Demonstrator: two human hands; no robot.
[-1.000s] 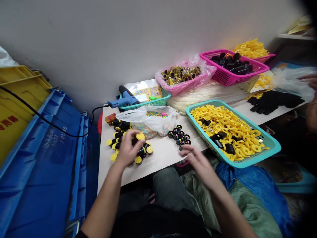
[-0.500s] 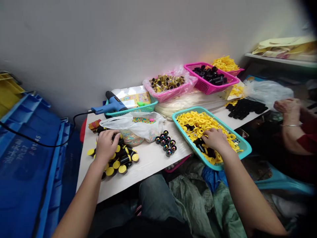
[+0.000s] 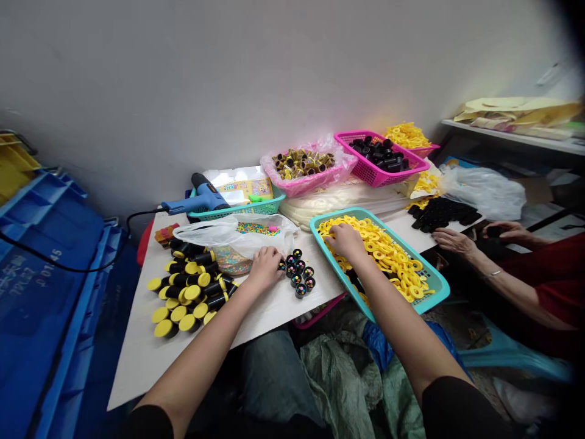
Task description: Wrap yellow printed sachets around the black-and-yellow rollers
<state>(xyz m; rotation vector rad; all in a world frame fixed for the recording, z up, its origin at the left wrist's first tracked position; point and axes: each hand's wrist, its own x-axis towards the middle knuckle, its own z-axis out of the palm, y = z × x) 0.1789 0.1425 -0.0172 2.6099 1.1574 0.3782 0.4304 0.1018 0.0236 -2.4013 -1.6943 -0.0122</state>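
Note:
My left hand (image 3: 265, 269) is on the table with its fingers closed on a small black cup of coloured beads (image 3: 282, 266), at the left edge of a cluster of similar black cups (image 3: 300, 290). My right hand (image 3: 346, 242) reaches into the turquoise basket (image 3: 436, 294). Its fingers curl down among the yellow plastic rings (image 3: 414, 286) near the basket's far left end; what they hold, if anything, is hidden. Left of my left hand lies a pile of black tubes with yellow caps (image 3: 192, 294).
Behind the cups lies a plastic bag of beads (image 3: 233, 235). A blue heat gun (image 3: 205, 194) rests on a turquoise tray, its cord running left. Pink baskets (image 3: 375, 175) of parts stand at the back. A co-worker's hands (image 3: 457, 241) are at the right, by black pieces (image 3: 443, 214).
My left hand has moved right, from the capped tubes to the bead cups. My right hand has shifted left and farther back in the basket. The co-worker's hands have moved lower and apart.

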